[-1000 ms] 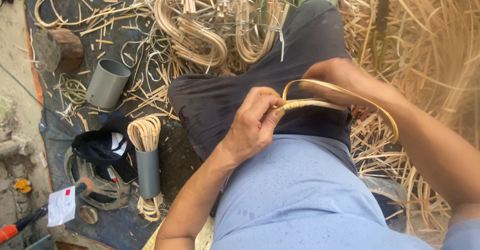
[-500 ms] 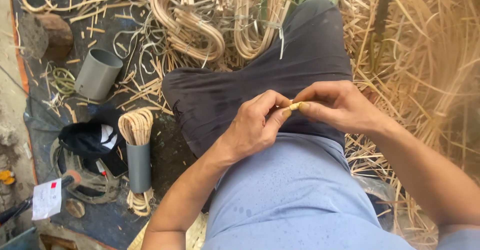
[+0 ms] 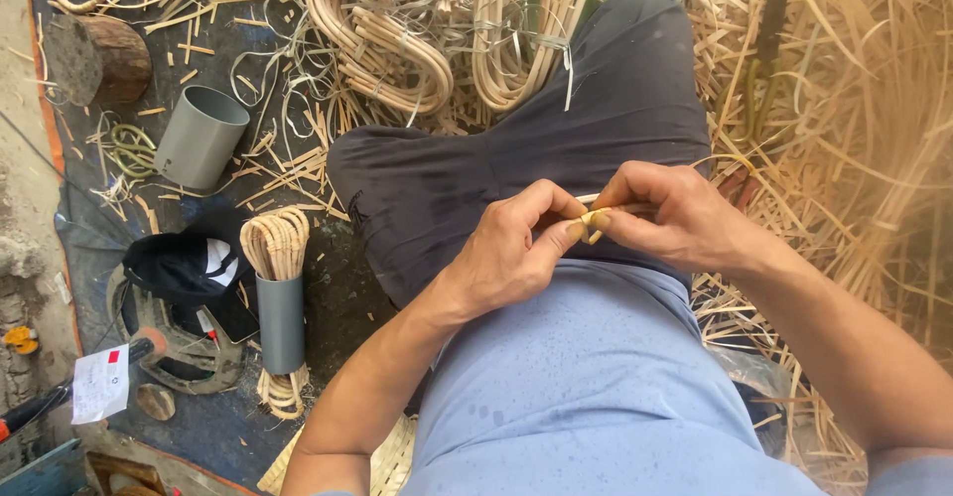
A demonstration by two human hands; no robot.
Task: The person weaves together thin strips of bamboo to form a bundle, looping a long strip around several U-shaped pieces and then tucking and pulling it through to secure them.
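My left hand (image 3: pixel 511 248) and my right hand (image 3: pixel 670 216) meet over my lap, above dark trousers (image 3: pixel 516 148). Both pinch a thin pale cane strip (image 3: pixel 592 220) between thumbs and fingertips; only a short end of it shows between the fingers, the rest is hidden in my right hand. My blue shirt (image 3: pixel 586 387) fills the lower middle.
A grey tube (image 3: pixel 281 322) stuffed with bent cane loops stands left of my knee. Another grey tube (image 3: pixel 199 139) lies beyond it, near a wood stump (image 3: pixel 99 59). Bundles of curved cane pieces (image 3: pixel 397 49) lie ahead. Loose cane strips (image 3: pixel 854 129) cover the right side. A black cap (image 3: pixel 184 268) lies at left.
A second ago my right hand held a wide loop of cane strip out to the right. The loop has been drawn in, and both hands have closed together on it.
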